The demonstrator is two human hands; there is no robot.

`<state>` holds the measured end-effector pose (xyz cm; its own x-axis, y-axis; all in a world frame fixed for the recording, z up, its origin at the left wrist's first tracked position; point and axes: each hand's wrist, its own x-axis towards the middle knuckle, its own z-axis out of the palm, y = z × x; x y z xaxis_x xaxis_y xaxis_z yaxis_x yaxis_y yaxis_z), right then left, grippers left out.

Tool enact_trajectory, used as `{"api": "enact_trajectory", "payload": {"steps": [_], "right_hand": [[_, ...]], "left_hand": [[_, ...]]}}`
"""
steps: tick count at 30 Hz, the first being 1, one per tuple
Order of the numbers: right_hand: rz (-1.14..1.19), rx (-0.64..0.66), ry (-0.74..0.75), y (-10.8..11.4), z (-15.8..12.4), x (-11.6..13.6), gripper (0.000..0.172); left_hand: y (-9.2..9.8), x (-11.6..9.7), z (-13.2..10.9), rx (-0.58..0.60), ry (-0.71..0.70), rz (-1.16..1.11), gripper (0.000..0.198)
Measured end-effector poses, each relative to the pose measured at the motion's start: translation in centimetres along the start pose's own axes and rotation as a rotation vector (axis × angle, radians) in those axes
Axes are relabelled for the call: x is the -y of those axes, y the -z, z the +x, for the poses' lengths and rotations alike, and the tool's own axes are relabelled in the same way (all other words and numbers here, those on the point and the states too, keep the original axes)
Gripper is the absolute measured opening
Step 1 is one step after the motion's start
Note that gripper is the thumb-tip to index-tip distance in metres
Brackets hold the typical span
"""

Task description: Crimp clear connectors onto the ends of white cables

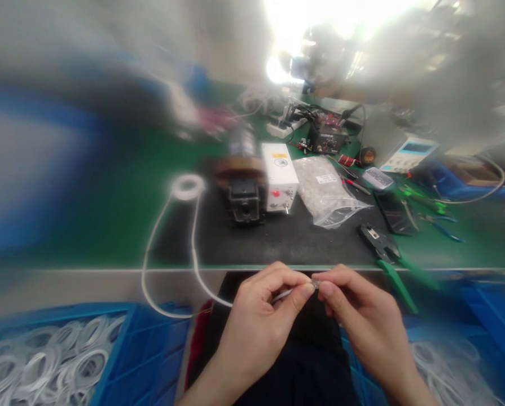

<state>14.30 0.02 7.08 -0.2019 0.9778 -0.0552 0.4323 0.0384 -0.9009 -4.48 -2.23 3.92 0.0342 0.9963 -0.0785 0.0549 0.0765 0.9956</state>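
Over the bench's front edge, my left hand (pixel 264 321) pinches the end of a white cable (pixel 198 270). Thumb and fingertips of my right hand (pixel 358 316) are closed on a small clear plug (pixel 315 283), which meets the cable end between both hands; whether the wires are inside it is too small to tell. From my left hand the cable loops back to a coil (pixel 187 186) lying on the black mat. A crimping tool (pixel 381 242) with green handles lies right of my hands, its handles past the edge.
A white box (pixel 279 177) with a red light stands beside a dark machine (pixel 244 192). Right of them lie a clear zip bag (pixel 326 189), a phone (pixel 395 212) and pliers (pixel 444 225). Blue crates (pixel 140 344) with coiled cables sit below the bench.
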Motion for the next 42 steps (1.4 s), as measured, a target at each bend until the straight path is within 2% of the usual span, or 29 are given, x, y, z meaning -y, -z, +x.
{"api": "enact_trajectory", "payload": {"steps": [9,11,14,17,34,42], "right_hand": [[-0.070,-0.045,0.091,-0.6,-1.0,0.0,0.014],[-0.076,-0.047,0.129,-0.7,-1.1,0.2,0.013],[-0.079,-0.053,0.203,-0.8,-1.2,0.5,0.012],[-0.060,-0.053,0.232,-0.9,-1.4,0.6,0.013],[0.125,-0.037,0.015,-1.3,-1.4,0.4,0.013],[0.215,-0.020,-0.060,-1.2,-1.2,0.3,0.016]], "left_hand": [[-0.9,0.2,-1.4,-0.147,-0.132,0.081,0.008],[-1.0,0.3,-1.5,-0.186,-0.212,0.097,0.006],[-1.1,0.2,-1.5,-0.259,-0.378,0.115,0.013],[-1.3,0.1,-1.5,-0.311,-0.455,0.145,0.017],[-1.4,1.0,-1.8,-0.303,-0.494,0.207,0.031],[-1.1,1.2,-1.5,-0.293,-0.570,0.242,0.032]]}}
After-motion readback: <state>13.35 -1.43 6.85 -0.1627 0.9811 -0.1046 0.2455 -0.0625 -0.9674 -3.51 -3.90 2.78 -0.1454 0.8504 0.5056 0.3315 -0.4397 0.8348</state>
